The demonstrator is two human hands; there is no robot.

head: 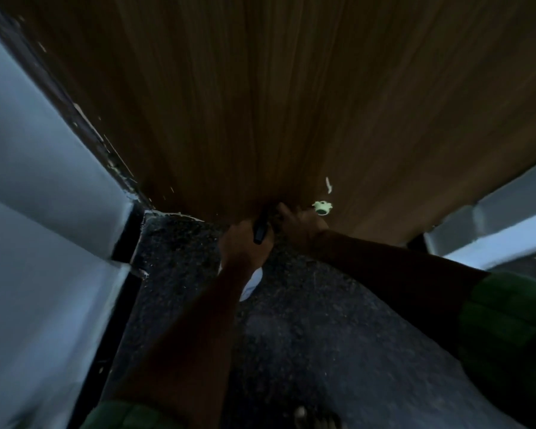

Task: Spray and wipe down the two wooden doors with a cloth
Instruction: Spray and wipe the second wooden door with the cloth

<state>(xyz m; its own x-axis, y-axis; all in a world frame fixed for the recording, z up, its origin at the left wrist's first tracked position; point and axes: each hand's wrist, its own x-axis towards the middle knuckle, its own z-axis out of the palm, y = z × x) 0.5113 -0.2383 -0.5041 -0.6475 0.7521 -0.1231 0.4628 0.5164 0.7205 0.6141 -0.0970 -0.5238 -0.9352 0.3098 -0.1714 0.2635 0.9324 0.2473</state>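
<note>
A brown wooden door (pixel 291 103) fills the upper view, and I look steeply down its face to the bottom edge. My left hand (pixel 243 247) grips a spray bottle whose black trigger head (pixel 260 231) points at the foot of the door; its white body (pixel 253 283) shows under my wrist. My right hand (pixel 300 224) lies against the lowest part of the door with its fingers stretched forward. No cloth can be made out in the dim, blurred picture.
A pale green round fitting (pixel 321 208) sits on the door just right of my right hand, under a white scrape (pixel 328 184). A white wall and dark door frame (pixel 28 212) stand left, white trim (pixel 492 221) right. The floor (pixel 291 335) is dark and speckled.
</note>
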